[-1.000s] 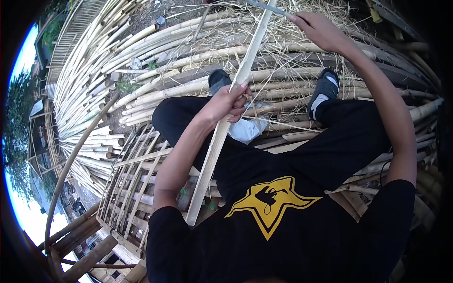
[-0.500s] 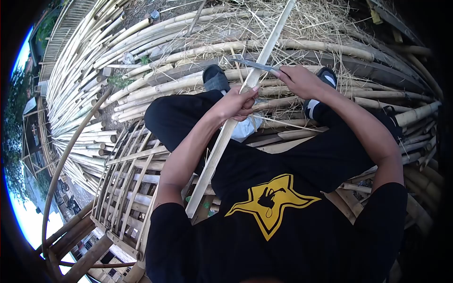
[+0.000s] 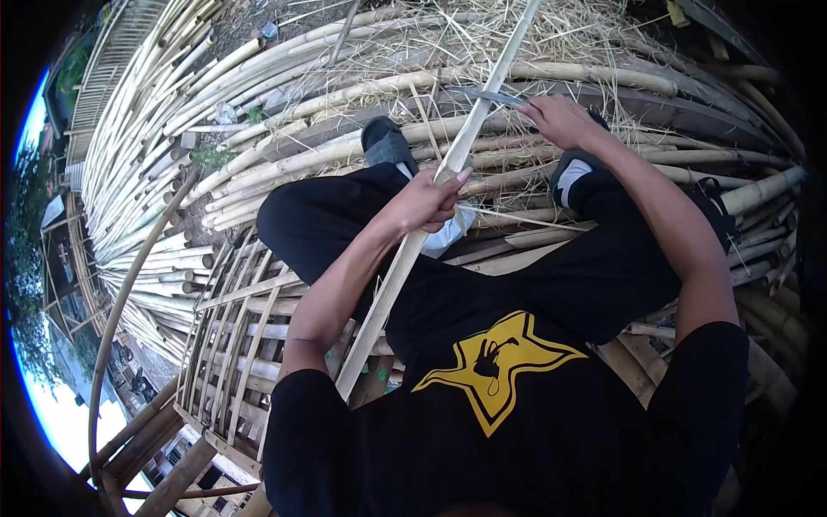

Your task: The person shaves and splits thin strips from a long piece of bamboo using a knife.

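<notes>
A long pale bamboo strip (image 3: 392, 289) runs diagonally from beside my left upper arm to the top edge of the view. Around its middle, my left hand (image 3: 429, 200) is closed, over my lap. Farther up, my right hand (image 3: 558, 119) grips the handle of a knife (image 3: 493, 95), its fingers wrapped round it. The knife's grey blade lies across the strip and points left. The handle is mostly hidden by the fingers.
Long bamboo poles (image 3: 345, 153) spread beneath and beyond my feet, with thin shavings (image 3: 560, 39) scattered over them. A slatted bamboo frame (image 3: 245, 345) stands at left, near a curved pole (image 3: 125, 297). A white plastic bag (image 3: 448, 233) lies between my legs.
The blade came down to the strip from the top of the view, then shifted slightly up along it with my right hand. My left hand still holds the strip.
</notes>
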`<state>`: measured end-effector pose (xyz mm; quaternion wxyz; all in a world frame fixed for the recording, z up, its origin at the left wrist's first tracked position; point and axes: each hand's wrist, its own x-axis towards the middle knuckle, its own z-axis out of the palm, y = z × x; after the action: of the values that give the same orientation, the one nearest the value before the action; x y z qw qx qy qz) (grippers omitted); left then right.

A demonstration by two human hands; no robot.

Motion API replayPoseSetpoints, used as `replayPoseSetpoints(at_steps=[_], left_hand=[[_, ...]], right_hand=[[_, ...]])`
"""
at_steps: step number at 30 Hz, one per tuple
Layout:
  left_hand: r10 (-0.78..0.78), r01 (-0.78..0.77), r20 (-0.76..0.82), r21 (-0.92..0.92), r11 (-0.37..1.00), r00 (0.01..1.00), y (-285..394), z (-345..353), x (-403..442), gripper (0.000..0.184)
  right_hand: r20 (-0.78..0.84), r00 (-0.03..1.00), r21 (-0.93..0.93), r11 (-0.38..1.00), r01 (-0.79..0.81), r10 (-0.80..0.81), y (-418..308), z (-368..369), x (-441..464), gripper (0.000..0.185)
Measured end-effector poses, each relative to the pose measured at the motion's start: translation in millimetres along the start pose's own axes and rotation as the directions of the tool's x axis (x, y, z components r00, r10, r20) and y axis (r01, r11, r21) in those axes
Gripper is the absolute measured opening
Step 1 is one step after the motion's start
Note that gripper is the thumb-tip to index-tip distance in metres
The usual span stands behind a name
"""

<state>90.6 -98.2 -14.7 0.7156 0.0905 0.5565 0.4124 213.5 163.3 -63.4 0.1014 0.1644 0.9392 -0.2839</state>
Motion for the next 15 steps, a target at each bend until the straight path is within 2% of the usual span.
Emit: replayPoseSetpoints(at_steps=[2, 6, 8, 10, 12, 15], left_hand=[[-0.021, 0.021, 0.014, 0.000, 1.000, 1.000, -2.6, 0.2, -2.0, 0.036], [-0.049, 0.051, 0.052, -0.027, 0.998, 0.997, -8.9, 0.9, -2.2, 0.033], [-0.053, 0.055, 0.077, -0.029, 0.998, 0.996, -6.7, -1.0, -10.6, 0.033], [-0.031, 0.035, 0.067, -0.050, 0.998, 0.997, -9.8, -1.9, -30.1, 0.031], [0.027, -0.027, 0.028, -0.006, 1.000, 0.999, -7.2, -6.3, -33.5, 0.031], [0.128, -0.126, 0.023, -0.090, 0.988, 0.991, -6.5, -12.8, -23.9, 0.033]], right_hand=[[0.038, 0.978, -0.141, 0.970, -0.197, 0.204, 32.0, -15.1, 5.4, 0.050], [-0.036, 0.970, -0.170, 0.955, -0.244, 0.241, 78.5, -15.6, 9.9, 0.054], [-0.101, 0.874, -0.105, 0.869, -0.484, 0.474, 129.9, -21.5, 15.8, 0.056], [-0.219, 0.797, -0.197, 0.775, -0.601, 0.562, 234.7, -42.3, 3.3, 0.059], [-0.340, 0.640, -0.111, 0.647, -0.755, 0.689, 213.5, -83.1, -35.3, 0.059], [-0.333, 0.659, -0.056, 0.683, -0.728, 0.675, 207.7, -83.0, -21.7, 0.059]])
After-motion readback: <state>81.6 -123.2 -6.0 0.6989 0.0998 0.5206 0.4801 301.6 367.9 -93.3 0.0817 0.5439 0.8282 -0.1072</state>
